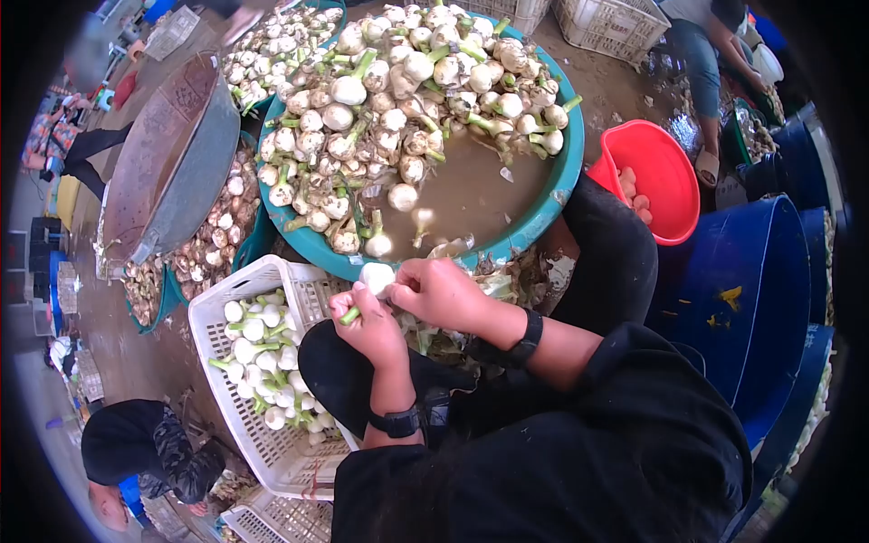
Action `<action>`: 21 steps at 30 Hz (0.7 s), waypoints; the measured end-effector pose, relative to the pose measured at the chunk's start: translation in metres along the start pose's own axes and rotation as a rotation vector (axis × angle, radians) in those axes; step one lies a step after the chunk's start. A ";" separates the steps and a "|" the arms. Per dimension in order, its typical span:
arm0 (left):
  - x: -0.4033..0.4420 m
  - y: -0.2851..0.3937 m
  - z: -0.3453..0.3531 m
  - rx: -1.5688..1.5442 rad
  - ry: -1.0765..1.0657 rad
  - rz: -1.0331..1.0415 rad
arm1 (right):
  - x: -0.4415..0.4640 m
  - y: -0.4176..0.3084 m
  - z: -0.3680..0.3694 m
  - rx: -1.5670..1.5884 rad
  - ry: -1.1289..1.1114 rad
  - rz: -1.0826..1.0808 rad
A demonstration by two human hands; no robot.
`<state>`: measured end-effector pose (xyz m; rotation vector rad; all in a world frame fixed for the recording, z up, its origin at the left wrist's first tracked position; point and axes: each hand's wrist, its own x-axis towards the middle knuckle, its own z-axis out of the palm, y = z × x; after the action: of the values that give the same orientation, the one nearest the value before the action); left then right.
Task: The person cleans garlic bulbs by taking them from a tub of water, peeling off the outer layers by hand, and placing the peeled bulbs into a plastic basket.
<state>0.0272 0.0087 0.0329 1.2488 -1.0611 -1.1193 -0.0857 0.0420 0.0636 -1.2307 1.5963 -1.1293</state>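
My left hand (pixel 371 330) is closed around a white bulb (pixel 377 277) with a short green stem, which sticks out below the fingers. My right hand (pixel 436 293) is closed at the bulb's right side; whether it holds a tool is hidden. Both hands are over my lap, at the near rim of a large teal tub (pixel 339 264). Muddy bulbs (pixel 389 118) are heaped in the tub, above brown water (pixel 471 185). To the left of my left hand, a white crate (pixel 214 385) holds cleaner white bulbs (pixel 262 357) with green stems.
A red bucket (pixel 674 181) with pinkish items stands right of the tub, beside a blue barrel (pixel 724 281). At left, a large metal basin (pixel 172 163) leans over more bulbs (pixel 217 240). People are at lower left (pixel 136 443), upper left and upper right (pixel 701 72).
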 end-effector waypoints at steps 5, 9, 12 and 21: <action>-0.003 0.008 0.006 -0.117 0.056 -0.144 | 0.002 0.039 0.005 0.025 -0.035 0.004; 0.007 0.013 0.004 -0.372 0.197 -0.446 | -0.019 0.077 0.000 -0.731 -0.424 0.070; 0.003 0.010 0.003 -0.278 0.182 -0.451 | -0.012 0.025 -0.008 -0.429 -0.179 0.078; -0.006 -0.001 0.005 0.020 0.064 -0.053 | 0.002 0.034 0.005 -0.310 -0.023 -0.027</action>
<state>0.0213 0.0141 0.0326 1.3269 -0.9986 -1.1038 -0.0901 0.0435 0.0291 -1.4621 1.7892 -0.9021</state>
